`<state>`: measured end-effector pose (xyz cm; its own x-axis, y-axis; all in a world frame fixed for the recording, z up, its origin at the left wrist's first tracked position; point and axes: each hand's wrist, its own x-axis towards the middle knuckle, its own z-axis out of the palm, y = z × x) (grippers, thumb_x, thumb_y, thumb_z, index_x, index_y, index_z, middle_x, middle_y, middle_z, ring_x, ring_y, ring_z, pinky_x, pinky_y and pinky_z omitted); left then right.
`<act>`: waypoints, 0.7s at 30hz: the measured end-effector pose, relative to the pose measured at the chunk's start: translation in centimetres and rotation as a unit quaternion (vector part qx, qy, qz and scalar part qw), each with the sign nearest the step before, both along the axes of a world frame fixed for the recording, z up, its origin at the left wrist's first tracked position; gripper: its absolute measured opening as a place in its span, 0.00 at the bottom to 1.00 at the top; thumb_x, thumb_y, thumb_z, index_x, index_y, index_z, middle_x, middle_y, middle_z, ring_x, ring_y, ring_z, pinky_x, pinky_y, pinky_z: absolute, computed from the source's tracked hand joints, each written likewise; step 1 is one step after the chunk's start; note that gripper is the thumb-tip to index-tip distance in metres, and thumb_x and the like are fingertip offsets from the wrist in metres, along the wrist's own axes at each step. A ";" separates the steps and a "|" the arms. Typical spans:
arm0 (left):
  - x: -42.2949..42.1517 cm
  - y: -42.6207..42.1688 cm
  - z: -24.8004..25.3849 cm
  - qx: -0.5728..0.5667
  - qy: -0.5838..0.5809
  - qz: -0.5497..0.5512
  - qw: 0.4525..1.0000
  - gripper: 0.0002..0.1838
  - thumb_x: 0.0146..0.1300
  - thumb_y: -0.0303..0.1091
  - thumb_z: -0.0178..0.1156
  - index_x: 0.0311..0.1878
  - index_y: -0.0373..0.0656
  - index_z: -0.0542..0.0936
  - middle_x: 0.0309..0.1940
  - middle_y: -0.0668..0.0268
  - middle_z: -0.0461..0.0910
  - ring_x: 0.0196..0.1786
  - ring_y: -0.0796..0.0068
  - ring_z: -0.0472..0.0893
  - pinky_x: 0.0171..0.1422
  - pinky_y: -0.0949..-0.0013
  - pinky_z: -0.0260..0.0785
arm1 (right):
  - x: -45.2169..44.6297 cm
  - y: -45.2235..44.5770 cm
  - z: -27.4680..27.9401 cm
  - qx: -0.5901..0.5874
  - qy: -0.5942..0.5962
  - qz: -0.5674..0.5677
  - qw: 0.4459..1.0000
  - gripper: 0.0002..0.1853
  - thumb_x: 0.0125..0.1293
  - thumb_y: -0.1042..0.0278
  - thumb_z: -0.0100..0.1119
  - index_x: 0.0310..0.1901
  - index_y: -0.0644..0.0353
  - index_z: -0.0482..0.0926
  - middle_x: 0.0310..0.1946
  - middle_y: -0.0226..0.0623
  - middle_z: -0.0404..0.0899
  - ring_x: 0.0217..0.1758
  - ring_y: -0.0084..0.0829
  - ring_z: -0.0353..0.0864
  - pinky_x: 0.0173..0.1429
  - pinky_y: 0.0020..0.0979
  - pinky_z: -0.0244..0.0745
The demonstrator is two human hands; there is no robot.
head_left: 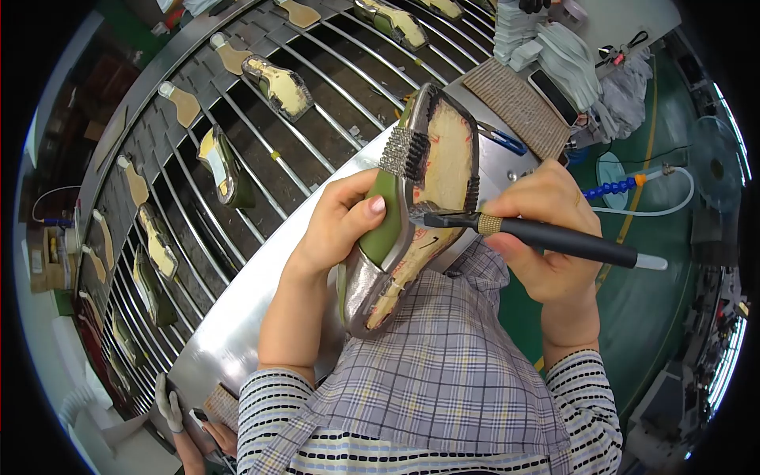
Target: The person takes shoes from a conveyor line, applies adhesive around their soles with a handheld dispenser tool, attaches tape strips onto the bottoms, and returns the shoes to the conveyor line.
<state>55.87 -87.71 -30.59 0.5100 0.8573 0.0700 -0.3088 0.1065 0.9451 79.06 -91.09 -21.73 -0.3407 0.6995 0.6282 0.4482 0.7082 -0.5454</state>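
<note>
My left hand [339,222] is wrapped round the side of a green and silver shoe upper [383,227], which is tilted with its pale insole facing up. Red marks and a dark, ragged folded edge surround the insole, and a studded band crosses the upper. Between the fingers and thumb of my right hand [549,226] is a black-handled tool [582,239] with a knurled brass collar and a pale tip at its rear end. Its dark flat head lies over the shoe's edge at the waist; whether it touches is hard to see.
A rail conveyor [261,170] carries several shoe uppers and tan insoles. A metal ledge [229,340] runs along its near side. To the right are a woven mat [514,107], a phone [553,97], stacked white cloths [566,59] and a blue jointed hose [609,188]. Another person's hands show at lower left.
</note>
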 end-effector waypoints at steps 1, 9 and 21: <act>-0.2 0.2 -0.1 -0.002 0.007 -0.007 1.000 0.25 0.64 0.48 0.57 0.50 0.33 0.77 0.39 0.66 0.80 0.40 0.82 0.76 0.44 0.77 0.69 | -0.1 -0.2 0.0 0.002 -0.005 -0.005 1.000 0.13 0.49 0.68 0.72 0.35 0.60 0.79 0.28 0.32 0.79 0.28 0.33 0.75 0.33 0.29 0.70; 1.0 0.1 0.8 -0.036 -0.011 0.063 0.997 0.25 0.68 0.48 0.52 0.54 0.33 0.75 0.41 0.65 0.80 0.41 0.82 0.77 0.46 0.77 0.70 | -0.9 -1.6 -0.5 0.036 -0.066 -0.021 0.997 0.14 0.47 0.71 0.72 0.36 0.61 0.79 0.29 0.31 0.78 0.27 0.30 0.75 0.29 0.26 0.70; 2.6 -0.5 0.5 -0.147 -0.091 0.131 0.976 0.24 0.71 0.48 0.47 0.53 0.34 0.74 0.41 0.64 0.80 0.40 0.83 0.78 0.45 0.78 0.71 | -0.9 -2.3 -1.9 -0.011 -0.034 0.000 0.999 0.15 0.52 0.61 0.72 0.38 0.58 0.79 0.28 0.31 0.78 0.26 0.30 0.73 0.31 0.28 0.65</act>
<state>58.46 -88.25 -30.05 0.2732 0.9533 -0.1288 -0.5223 0.2594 0.8124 78.17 -93.41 -23.66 -0.3811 0.7129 0.5887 0.4850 0.6962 -0.5291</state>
